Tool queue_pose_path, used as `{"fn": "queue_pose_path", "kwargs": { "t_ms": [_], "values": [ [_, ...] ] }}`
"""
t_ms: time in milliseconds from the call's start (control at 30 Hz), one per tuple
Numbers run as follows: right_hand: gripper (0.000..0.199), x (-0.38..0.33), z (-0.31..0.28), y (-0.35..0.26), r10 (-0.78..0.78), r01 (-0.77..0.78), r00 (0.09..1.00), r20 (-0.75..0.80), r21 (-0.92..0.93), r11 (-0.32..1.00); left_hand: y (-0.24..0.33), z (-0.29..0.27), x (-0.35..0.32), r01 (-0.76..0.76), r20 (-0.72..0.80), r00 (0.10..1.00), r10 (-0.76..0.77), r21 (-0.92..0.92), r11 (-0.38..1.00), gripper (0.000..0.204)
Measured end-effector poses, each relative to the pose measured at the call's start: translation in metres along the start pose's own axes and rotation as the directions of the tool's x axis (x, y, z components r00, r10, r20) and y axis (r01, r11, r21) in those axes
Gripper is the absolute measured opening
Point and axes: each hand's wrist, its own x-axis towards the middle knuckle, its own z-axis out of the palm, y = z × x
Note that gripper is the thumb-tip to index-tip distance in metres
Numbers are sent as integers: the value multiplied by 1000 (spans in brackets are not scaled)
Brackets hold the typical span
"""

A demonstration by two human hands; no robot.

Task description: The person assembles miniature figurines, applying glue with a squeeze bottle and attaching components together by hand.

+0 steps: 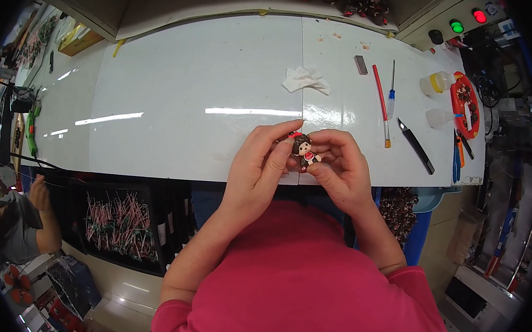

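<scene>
Head view: my left hand (pixel 259 159) and right hand (pixel 340 165) meet over the near edge of the white table (pixel 179 86), both pinching a small brown-haired doll figure (pixel 304 151) between their fingertips. Farther right lie a red-handled brush (pixel 381 105), a blue screwdriver (pixel 392 91) and a black knife (pixel 415 145). A crumpled white tissue (pixel 305 80) sits beyond my hands.

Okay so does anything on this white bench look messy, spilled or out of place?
Little stands out. A crumpled white tissue lies loose mid-table, and a few small crumbs dot the far edge. The figurine sits in both hands; the tools lie roughly side by side.
</scene>
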Motion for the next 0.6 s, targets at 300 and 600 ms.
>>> {"fn": "queue_pose_path", "kwargs": {
  "t_ms": [300, 600],
  "values": [
    [30, -5, -2, -19, 27, -24, 997, -69, 42, 999, 2, 9, -1, 21, -15, 1000, -21, 42, 999, 30],
    [21, -97, -109, -103, 169, -366, 906, -387, -521, 771, -3, 15, 1, -54, -10, 998, 56, 149, 987, 35]
  ]
}}
